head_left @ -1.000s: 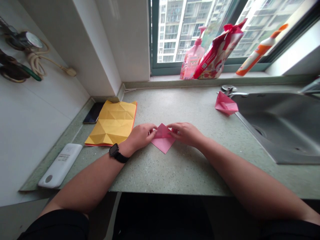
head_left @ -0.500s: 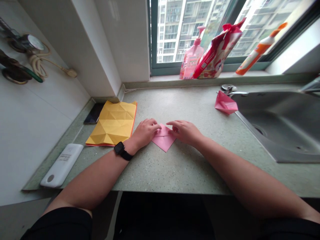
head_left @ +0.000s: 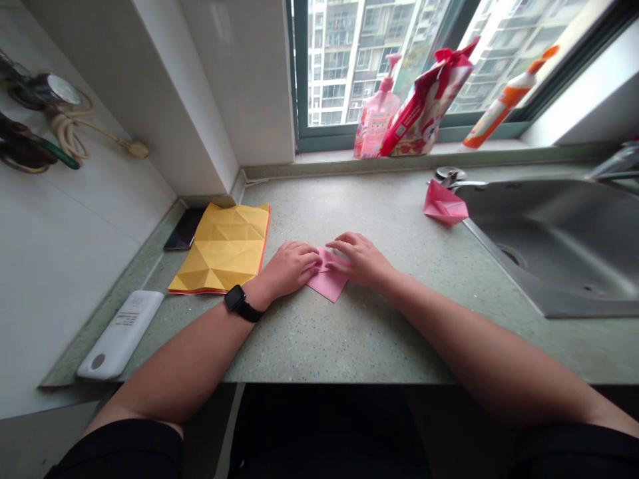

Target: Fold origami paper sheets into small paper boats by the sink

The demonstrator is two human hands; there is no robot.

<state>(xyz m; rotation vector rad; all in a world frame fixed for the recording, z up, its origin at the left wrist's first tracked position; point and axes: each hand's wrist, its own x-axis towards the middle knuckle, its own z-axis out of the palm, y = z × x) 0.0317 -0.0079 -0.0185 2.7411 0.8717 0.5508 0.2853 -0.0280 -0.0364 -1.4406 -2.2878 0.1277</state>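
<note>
Folded pink paper (head_left: 330, 286), left hand (head_left: 289, 269) touching — pinch unclear, right hand (head_left: 365, 261) — fingers spread

Two hands (head_left: 292, 269), two folded pink papers (head_left: 330, 285), one yellow paper stack (head_left: 227, 247), two bottles (head_left: 377, 123), one bag (head_left: 426, 110), and just one sink (head_left: 559, 226), phone (head_left: 184, 229) and watch (head_left: 234, 298).

Steel sink (head_left: 569, 226), pink pump bottle (head_left: 375, 123) on windowsill (head_left: 324, 158); coiled beige cord (head_left: 64, 132)
</note>
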